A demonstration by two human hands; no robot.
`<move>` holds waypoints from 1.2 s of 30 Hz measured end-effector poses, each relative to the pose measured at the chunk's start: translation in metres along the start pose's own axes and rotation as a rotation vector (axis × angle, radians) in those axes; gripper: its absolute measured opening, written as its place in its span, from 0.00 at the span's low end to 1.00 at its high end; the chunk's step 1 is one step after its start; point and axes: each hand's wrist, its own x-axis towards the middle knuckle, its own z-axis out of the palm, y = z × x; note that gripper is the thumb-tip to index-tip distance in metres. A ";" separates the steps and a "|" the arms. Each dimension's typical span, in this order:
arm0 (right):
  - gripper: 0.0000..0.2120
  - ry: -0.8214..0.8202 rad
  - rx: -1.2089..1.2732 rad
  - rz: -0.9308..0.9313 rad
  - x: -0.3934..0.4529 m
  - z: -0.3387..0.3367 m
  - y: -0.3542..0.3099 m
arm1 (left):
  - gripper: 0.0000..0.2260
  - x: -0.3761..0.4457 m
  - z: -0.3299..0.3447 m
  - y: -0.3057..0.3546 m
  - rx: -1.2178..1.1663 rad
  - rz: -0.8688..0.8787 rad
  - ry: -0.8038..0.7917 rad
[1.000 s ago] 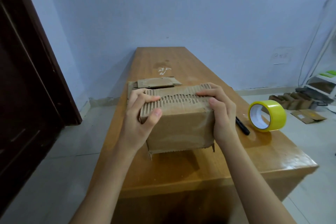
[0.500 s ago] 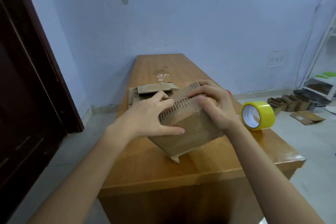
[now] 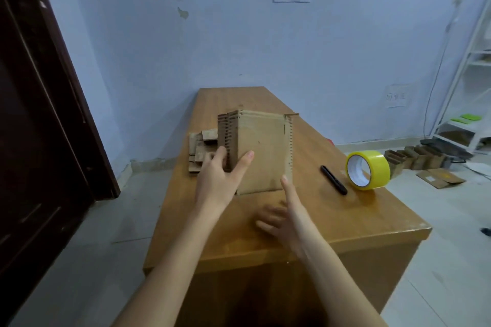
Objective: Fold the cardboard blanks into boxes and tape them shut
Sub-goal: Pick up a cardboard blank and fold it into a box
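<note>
The box is brown with bumpy stripes on its edge. The tape is yellow, white inside. The pen is black. The table is orange-brown. The wall is pale blue.

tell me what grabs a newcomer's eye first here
The brown cardboard box stands on end in the middle of the wooden table, with the left hand touching its left edge and the right hand open just in front of it. To the right, a bright yellow tape roll sits on its edge beside a black marker.
</note>
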 end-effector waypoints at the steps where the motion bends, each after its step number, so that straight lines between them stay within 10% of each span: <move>1: 0.41 -0.136 0.128 0.103 0.003 0.005 0.003 | 0.26 -0.003 0.006 -0.002 -0.044 -0.011 -0.014; 9: 0.35 -0.335 0.409 -0.102 0.032 0.009 0.011 | 0.34 -0.013 0.026 -0.018 -0.230 -0.151 -0.239; 24: 0.53 -0.458 -0.901 -0.271 0.047 -0.052 -0.031 | 0.62 -0.023 -0.024 -0.056 -0.114 -0.258 -0.562; 30: 0.47 -0.439 -1.234 -0.323 0.045 -0.060 -0.039 | 0.46 -0.041 -0.015 -0.061 -0.135 -0.241 -0.462; 36: 0.56 -0.268 -0.742 -0.699 0.024 -0.040 -0.041 | 0.51 -0.041 -0.014 -0.062 -0.147 -0.277 -0.486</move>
